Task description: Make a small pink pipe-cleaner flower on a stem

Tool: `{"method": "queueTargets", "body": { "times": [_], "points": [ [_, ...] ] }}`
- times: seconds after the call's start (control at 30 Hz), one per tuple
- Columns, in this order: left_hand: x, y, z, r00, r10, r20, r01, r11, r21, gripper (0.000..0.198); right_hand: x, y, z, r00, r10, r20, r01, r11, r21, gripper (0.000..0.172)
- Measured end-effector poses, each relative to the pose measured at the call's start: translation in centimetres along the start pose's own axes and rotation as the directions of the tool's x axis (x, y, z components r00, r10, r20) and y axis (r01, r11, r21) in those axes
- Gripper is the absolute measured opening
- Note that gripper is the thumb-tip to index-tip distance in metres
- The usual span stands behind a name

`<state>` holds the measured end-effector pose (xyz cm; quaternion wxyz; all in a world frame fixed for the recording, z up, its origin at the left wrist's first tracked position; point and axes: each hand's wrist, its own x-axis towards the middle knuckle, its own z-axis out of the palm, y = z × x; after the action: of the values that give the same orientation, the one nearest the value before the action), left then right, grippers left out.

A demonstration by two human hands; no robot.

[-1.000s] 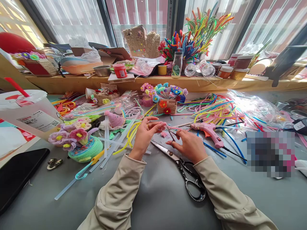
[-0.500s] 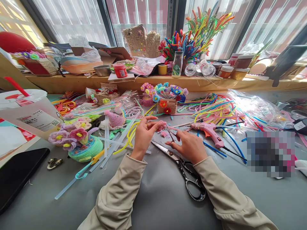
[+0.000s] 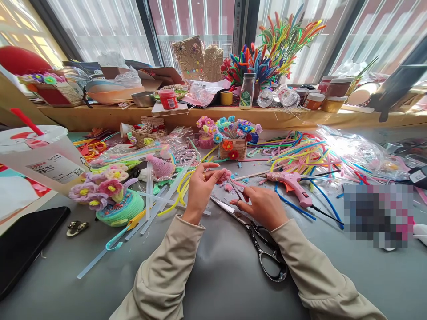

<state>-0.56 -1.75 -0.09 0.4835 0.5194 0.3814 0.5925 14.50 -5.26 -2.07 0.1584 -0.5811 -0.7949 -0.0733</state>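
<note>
Between the thumb and fingers of my left hand [image 3: 202, 189] is a small fuzzy pink piece [image 3: 224, 176], which looks like pipe-cleaner craft work. My right hand [image 3: 263, 203] has its fingers in the handles of a small pair of scissors [image 3: 237, 190], whose blades point at the pink piece. Pink fluff [image 3: 228, 188] lies on the table just below. Under and beside my right hand rests a large pair of black-handled scissors [image 3: 271, 262]. A pink glue gun [image 3: 295, 186] lies to the right of that hand.
Left of my hands stand a green pot of fuzzy flowers [image 3: 122, 206], a drink cup [image 3: 50, 162] and a black phone [image 3: 30, 246]. Clear glue sticks [image 3: 160, 206] lie nearby. Behind are a flower box [image 3: 232, 149] and a heap of pipe cleaners [image 3: 307, 153]. Jars line the sill.
The small scissors and my right hand have shifted very slightly, and the blades stand at a slightly different angle by the pink piece. My left hand keeps its hold.
</note>
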Motion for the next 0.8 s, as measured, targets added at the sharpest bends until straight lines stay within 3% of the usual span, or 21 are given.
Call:
{"method": "queueTargets", "body": {
  "times": [0.3, 0.5, 0.8],
  "points": [
    [-0.03, 0.22, 0.03, 0.999, -0.030, -0.014, 0.030, 0.999, -0.029, 0.030, 0.15, -0.26, -0.08, 0.999, 0.041, 0.012, -0.042, 0.995, 0.093, 0.042],
    [-0.07, 0.36, 0.14, 0.994, -0.095, 0.053, 0.100, 0.989, -0.104, 0.028, 0.27, -0.31, 0.29, 0.995, 0.085, 0.049, -0.094, 0.963, 0.252, 0.042],
    [-0.14, 0.27, 0.01, 0.984, -0.151, 0.099, 0.162, 0.980, -0.113, 0.019, 0.18, -0.50, 0.00, 0.996, 0.071, 0.056, -0.085, 0.945, 0.317, 0.044]
  ]
}}
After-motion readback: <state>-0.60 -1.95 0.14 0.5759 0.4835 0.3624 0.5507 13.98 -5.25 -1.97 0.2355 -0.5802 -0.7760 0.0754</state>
